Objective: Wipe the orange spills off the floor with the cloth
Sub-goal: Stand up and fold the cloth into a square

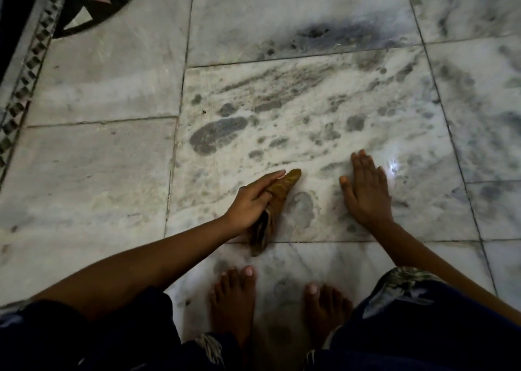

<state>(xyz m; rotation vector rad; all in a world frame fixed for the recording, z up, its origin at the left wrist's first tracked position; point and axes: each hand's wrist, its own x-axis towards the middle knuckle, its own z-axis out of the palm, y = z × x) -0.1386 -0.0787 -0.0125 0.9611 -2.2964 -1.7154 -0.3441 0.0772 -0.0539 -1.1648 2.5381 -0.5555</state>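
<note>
My left hand (253, 198) grips a folded cloth (277, 198), brown with orange staining, and holds its tip against the marble floor (282, 111). The cloth's lower end trails back toward my feet. My right hand (365, 190) lies flat on the same grey-veined tile, fingers straight and together, a hand's width right of the cloth. I see no orange spill on the tiles around the hands; a faint wet smear (303, 210) shows between them.
My two bare feet (234, 300) stand on the tile just below the hands, knees in dark clothing at either side. A patterned dark border (25, 80) and an inlay motif (93, 4) run along the upper left. Dark natural blotches mark the marble.
</note>
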